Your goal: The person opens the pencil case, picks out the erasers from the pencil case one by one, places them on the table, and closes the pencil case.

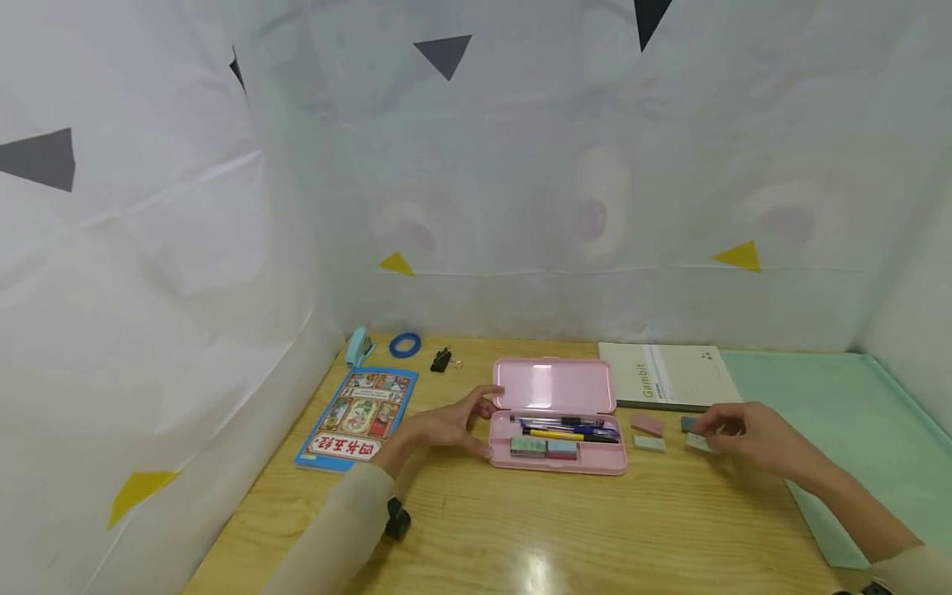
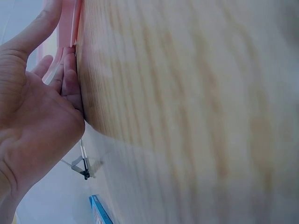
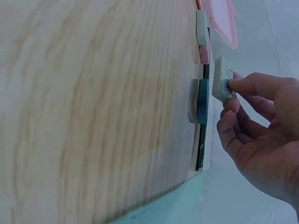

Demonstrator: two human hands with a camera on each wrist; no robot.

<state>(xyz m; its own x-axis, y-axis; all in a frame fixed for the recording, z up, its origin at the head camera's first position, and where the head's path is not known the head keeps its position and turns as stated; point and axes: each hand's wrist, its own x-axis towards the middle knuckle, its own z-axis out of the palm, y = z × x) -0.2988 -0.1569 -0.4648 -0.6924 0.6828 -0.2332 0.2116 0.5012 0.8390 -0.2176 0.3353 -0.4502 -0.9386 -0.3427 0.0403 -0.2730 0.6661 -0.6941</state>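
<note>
White sheets wall the wooden worktop (image 1: pixel 521 529). Pink case (image 1: pixel 554 413) lies open w/ two erasers inside; left hand (image 1: pixel 446 426) steadies it. Right hand (image 1: pixel 751 434) fingers pinch a pale eraser (image 3: pixel 222 79) right of case; three remain outside.

Bright even light; tabletop glare; wrist views blurred.

Notebook (image 1: pixel 669 376) print too small — left wrist view blurred.
</note>
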